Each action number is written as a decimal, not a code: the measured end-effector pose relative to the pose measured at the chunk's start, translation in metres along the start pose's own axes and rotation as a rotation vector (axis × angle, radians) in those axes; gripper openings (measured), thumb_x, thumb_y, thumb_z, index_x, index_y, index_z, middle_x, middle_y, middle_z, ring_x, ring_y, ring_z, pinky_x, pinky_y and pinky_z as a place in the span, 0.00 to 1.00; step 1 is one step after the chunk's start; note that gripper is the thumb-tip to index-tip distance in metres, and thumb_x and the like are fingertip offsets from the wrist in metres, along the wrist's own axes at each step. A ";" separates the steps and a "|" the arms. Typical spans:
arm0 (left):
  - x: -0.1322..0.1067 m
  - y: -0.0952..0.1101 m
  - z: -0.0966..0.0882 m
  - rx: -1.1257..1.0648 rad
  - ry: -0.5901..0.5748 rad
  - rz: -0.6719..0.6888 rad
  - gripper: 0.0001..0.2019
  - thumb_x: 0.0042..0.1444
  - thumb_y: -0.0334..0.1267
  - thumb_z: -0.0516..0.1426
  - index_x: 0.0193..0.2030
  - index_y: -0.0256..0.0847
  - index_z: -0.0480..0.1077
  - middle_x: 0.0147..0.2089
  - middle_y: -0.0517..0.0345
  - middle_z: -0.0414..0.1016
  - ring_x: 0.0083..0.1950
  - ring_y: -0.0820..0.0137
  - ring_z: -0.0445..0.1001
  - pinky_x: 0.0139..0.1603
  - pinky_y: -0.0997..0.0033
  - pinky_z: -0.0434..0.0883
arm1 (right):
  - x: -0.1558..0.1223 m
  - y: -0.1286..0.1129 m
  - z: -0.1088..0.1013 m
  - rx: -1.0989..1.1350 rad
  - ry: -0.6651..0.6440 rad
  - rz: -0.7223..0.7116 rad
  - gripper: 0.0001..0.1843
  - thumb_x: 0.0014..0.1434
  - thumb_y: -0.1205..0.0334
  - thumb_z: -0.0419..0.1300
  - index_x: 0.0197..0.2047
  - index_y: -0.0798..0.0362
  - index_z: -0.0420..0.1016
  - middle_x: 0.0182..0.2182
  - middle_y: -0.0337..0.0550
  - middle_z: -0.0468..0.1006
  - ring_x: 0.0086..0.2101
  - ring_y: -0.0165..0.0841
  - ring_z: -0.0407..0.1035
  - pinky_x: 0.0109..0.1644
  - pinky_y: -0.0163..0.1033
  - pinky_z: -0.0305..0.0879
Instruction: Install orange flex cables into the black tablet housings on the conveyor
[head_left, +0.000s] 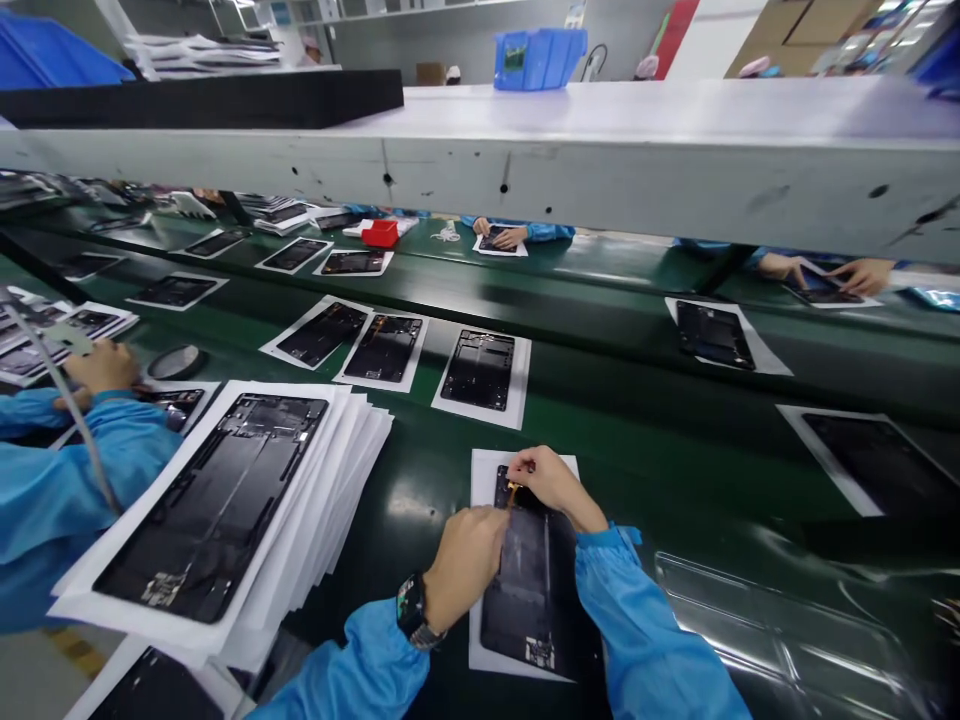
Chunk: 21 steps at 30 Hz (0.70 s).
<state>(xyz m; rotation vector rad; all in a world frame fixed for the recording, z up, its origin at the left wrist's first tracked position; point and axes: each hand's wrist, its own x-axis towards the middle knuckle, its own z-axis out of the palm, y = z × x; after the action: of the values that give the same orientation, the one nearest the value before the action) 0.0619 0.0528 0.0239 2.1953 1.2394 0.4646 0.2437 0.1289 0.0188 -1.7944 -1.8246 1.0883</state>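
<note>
A black tablet back panel [525, 570] lies on a white sheet [486, 655] right in front of me. My right hand [553, 482] is over its top end, fingers pinched together at a small gold and orange flex cable [514, 492]. Just below, my left hand [466, 555] is closed, its fingertips at the lower end of that orange strip. The fingers partly hide the cable, so I cannot tell how it is attached. A dark watch is on my left wrist.
To the left is a tall stack of panels [210, 510] interleaved with paper. Beyond it a co-worker's hand [105, 368] is busy. More panels [480, 370] lie on the green bench ahead. A clear plastic tray [780, 630] sits at right; a shelf [480, 180] spans above.
</note>
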 end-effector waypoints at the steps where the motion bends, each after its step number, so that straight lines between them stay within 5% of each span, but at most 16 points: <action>1: 0.001 0.000 0.000 0.055 -0.014 0.029 0.13 0.64 0.27 0.48 0.41 0.40 0.73 0.37 0.52 0.76 0.39 0.63 0.75 0.40 0.67 0.68 | 0.003 0.001 0.003 -0.017 0.003 0.007 0.04 0.51 0.68 0.61 0.27 0.54 0.78 0.21 0.36 0.73 0.25 0.30 0.65 0.29 0.34 0.55; 7: 0.007 -0.004 -0.001 0.189 -0.013 0.123 0.12 0.64 0.26 0.49 0.43 0.38 0.72 0.36 0.53 0.76 0.38 0.64 0.75 0.39 0.67 0.69 | 0.014 0.003 0.008 -0.108 0.041 0.033 0.06 0.49 0.73 0.63 0.28 0.52 0.74 0.24 0.35 0.73 0.27 0.29 0.66 0.30 0.33 0.52; 13: 0.011 -0.018 0.006 0.193 0.010 0.155 0.11 0.66 0.27 0.49 0.46 0.38 0.72 0.37 0.54 0.77 0.38 0.64 0.76 0.39 0.67 0.71 | 0.002 -0.002 0.003 -0.193 0.026 0.044 0.01 0.57 0.64 0.63 0.33 0.51 0.74 0.25 0.35 0.74 0.28 0.29 0.67 0.30 0.33 0.53; 21: 0.008 -0.020 0.010 0.183 0.044 0.175 0.10 0.67 0.28 0.49 0.45 0.38 0.71 0.36 0.55 0.76 0.37 0.65 0.76 0.38 0.67 0.71 | -0.014 -0.012 0.014 -0.386 0.073 0.045 0.05 0.59 0.67 0.61 0.30 0.52 0.74 0.33 0.43 0.75 0.36 0.35 0.69 0.35 0.37 0.53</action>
<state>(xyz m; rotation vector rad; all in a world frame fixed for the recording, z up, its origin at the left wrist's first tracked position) 0.0579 0.0655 0.0038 2.4740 1.1564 0.4879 0.2272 0.1128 0.0223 -2.0633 -2.0651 0.7077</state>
